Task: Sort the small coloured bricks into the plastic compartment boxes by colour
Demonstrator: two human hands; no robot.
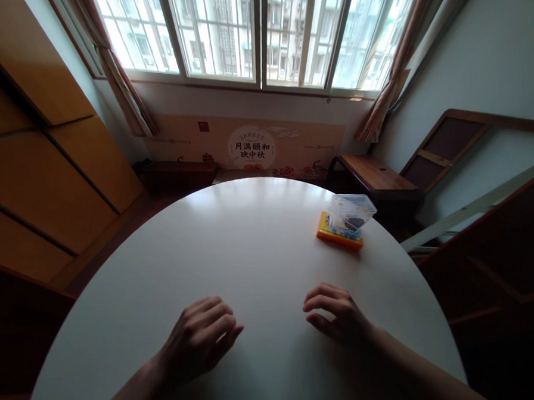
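Observation:
My left hand (204, 334) rests on the white round table (246, 252) near its front, its fingers loosely bent and the thumb a little apart. No object shows in it, though the fingertips are partly hidden. Over to the right, my right hand (333, 311) has curved fingers with a gap between them and the thumb, and nothing lies in that gap. Beyond it, nearest to this hand but apart from it, is a flat orange box (339, 238) with a yellow printed top. A clear plastic container (356, 206) stands on that box, with small dark pieces visible through it.
A wooden chair (376, 173) stands behind the table on the right. Wooden cabinets (49, 170) line the left side. Under the barred window is a printed panel (199, 134), with curtains (383, 110) tied at both sides. The table's curved edge runs along the far side.

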